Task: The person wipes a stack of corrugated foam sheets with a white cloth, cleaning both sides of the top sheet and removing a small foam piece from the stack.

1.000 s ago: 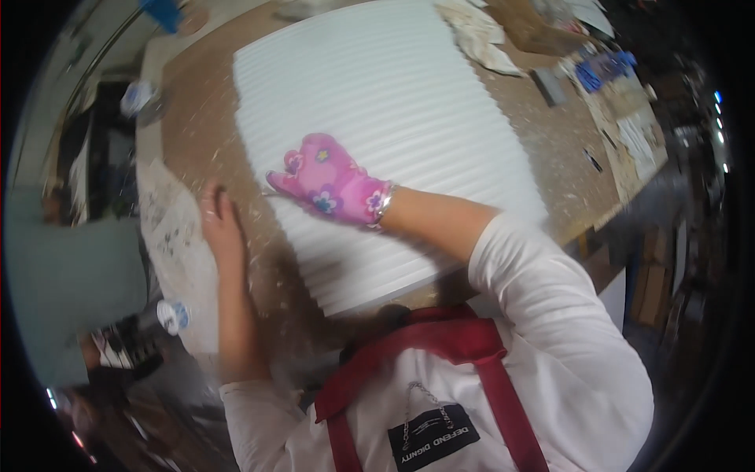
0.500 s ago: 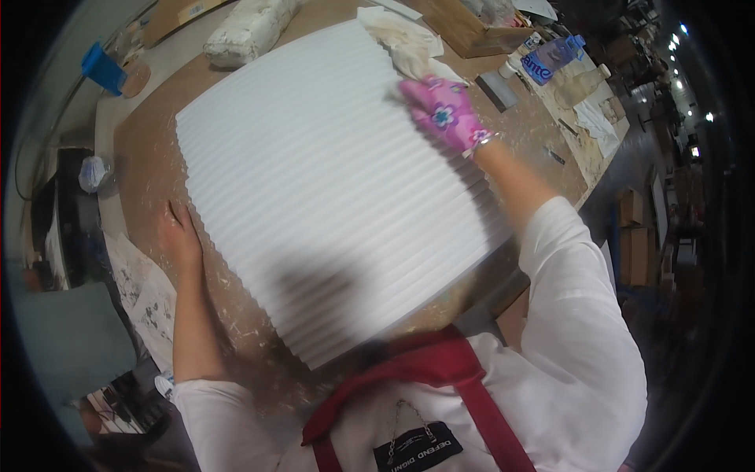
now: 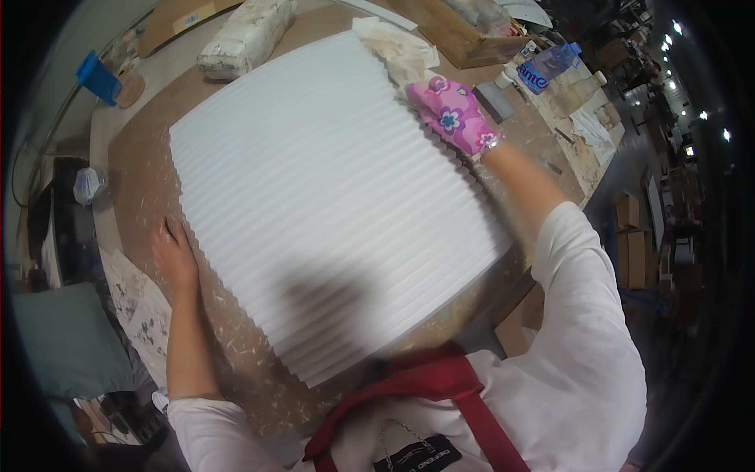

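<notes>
A large white ridged panel [image 3: 322, 181] lies on the brown, paint-flecked table. My right hand [image 3: 454, 118] wears a pink glove with a flower pattern and is at the panel's far right edge. Its fingers are curled together with the tips turned down; whatever they hold, if anything, is hidden. Just beyond the fingertips lies a crumpled off-white cloth [image 3: 397, 51], partly against the panel's edge. My left hand [image 3: 173, 253] is bare and rests on the table beside the panel's left edge, thumb apart from the fingers, with nothing in it.
At the right stand a grey block [image 3: 494, 102], a blue-labelled bottle [image 3: 543, 71] and a cloudy bottle [image 3: 580, 94]. A plaster-smeared white bundle [image 3: 248, 39] and a cardboard box [image 3: 464, 35] are at the back. A blue cup [image 3: 98, 77] sits far left.
My right hand has shifted slightly to the right along the panel's edge. My left hand stays beside the panel, and the whole view has tilted a little.
</notes>
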`<state>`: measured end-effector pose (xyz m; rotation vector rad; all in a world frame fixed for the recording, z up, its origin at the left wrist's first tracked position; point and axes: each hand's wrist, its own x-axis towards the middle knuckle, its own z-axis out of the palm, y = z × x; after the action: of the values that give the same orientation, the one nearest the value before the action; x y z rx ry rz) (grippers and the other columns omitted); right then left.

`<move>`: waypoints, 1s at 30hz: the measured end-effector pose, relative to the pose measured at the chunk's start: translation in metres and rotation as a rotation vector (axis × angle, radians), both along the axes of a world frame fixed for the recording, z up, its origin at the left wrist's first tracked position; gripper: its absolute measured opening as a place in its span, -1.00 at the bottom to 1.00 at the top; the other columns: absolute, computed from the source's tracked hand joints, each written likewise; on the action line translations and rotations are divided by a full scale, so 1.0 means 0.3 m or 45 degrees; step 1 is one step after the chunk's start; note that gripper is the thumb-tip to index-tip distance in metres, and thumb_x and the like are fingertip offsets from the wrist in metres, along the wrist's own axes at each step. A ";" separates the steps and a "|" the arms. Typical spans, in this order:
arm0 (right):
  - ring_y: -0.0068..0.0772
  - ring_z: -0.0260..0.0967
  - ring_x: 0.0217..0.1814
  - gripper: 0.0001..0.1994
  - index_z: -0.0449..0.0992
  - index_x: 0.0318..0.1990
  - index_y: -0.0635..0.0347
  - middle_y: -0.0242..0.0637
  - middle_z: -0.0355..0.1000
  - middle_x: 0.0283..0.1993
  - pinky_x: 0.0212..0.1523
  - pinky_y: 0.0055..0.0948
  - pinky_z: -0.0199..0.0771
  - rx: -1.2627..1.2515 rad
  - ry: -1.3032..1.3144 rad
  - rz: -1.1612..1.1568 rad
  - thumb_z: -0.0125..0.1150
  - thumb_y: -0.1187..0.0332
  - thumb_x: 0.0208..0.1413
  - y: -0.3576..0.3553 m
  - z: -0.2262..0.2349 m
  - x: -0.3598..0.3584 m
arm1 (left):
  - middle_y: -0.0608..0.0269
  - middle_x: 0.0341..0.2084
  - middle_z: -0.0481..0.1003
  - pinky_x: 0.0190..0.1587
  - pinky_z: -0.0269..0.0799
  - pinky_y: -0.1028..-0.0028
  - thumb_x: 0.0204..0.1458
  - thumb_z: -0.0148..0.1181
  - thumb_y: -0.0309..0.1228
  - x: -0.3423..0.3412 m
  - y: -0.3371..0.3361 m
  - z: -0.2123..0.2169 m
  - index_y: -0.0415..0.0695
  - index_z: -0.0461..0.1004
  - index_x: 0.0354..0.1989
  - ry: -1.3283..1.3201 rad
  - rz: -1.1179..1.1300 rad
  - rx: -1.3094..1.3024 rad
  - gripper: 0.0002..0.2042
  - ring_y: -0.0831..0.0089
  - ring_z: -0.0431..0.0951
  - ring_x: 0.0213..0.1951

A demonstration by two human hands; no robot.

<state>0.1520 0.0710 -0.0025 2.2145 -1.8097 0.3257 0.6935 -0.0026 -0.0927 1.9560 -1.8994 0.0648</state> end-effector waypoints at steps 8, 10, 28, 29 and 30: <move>-0.22 0.43 -0.36 -0.78 0.44 -0.11 -0.04 -0.29 0.43 -0.42 -0.34 -0.25 0.45 -0.141 -0.204 0.433 0.11 0.34 0.04 -0.089 0.044 0.467 | 0.09 0.20 0.28 0.22 0.11 0.07 0.19 -0.04 -0.10 0.058 -0.020 -0.047 -0.09 0.32 0.19 -0.140 0.077 -0.007 -0.54 0.13 0.22 0.25; -0.23 0.42 -0.41 -0.89 0.45 -0.24 -0.10 -0.35 0.40 -0.51 -0.42 -0.20 0.43 0.060 -0.396 0.674 0.09 0.34 0.06 -0.051 0.069 0.767 | 0.10 0.20 0.29 0.21 0.11 0.08 0.19 -0.04 -0.11 0.043 -0.013 -0.028 -0.10 0.33 0.18 -0.071 0.074 0.007 -0.54 0.13 0.23 0.24; -0.40 0.42 -0.07 -0.55 0.35 0.19 0.18 -0.20 0.44 0.02 -0.08 -0.45 0.44 0.073 -1.285 -0.308 0.16 0.29 0.15 -0.098 -0.002 0.163 | 0.13 0.19 0.30 0.21 0.11 0.09 0.21 -0.06 -0.13 0.038 -0.010 -0.011 -0.08 0.29 0.21 0.085 0.045 0.088 -0.55 0.13 0.27 0.22; -0.50 0.41 -0.08 -0.53 0.34 0.20 0.24 -0.27 0.44 0.04 -0.08 -0.53 0.43 -0.067 -1.591 -0.317 0.17 0.30 0.16 -0.126 -0.027 0.059 | 0.11 0.18 0.32 0.21 0.11 0.08 0.22 -0.07 -0.14 0.030 -0.016 -0.023 -0.08 0.31 0.20 0.042 0.036 0.059 -0.56 0.12 0.28 0.20; -0.51 0.42 -0.09 -0.54 0.35 0.19 0.24 -0.32 0.45 0.00 -0.08 -0.58 0.43 -0.183 -1.928 -0.404 0.20 0.35 0.13 -0.159 -0.068 -0.064 | 0.10 0.16 0.34 0.22 0.11 0.07 0.22 -0.08 -0.14 0.019 -0.025 -0.040 -0.08 0.33 0.19 0.002 0.033 0.029 -0.57 0.11 0.30 0.19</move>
<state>0.1330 0.0232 -0.0230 1.4120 -2.4295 2.3787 0.6992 -0.0101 -0.1049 1.9950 -1.8822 0.0489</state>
